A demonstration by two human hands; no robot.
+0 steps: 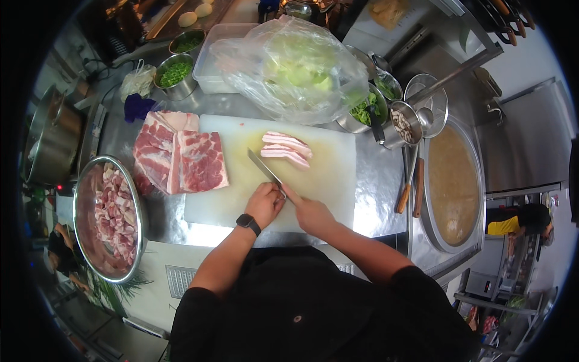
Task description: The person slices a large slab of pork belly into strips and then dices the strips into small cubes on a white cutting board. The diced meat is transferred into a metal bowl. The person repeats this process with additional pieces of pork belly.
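Note:
My right hand (313,216) is closed around the handle of a knife (264,167), its blade pointing up and left over a white cutting board (332,199). My left hand (264,205), with a watch on the wrist, is at the near end of the blade by the handle; its fingers are bent, and what they grip is not clear. Beyond the blade lie strips of pork belly (286,149). Large slabs of raw pork belly (201,160) rest at the board's left edge and on the steel counter.
A steel bowl of cut meat (115,217) stands left. Behind the board are a plastic bag of leafy vegetable (298,68) and a pot of chopped greens (175,74). A large vat of brown liquid (453,181) is right. People are at both sides, farther off.

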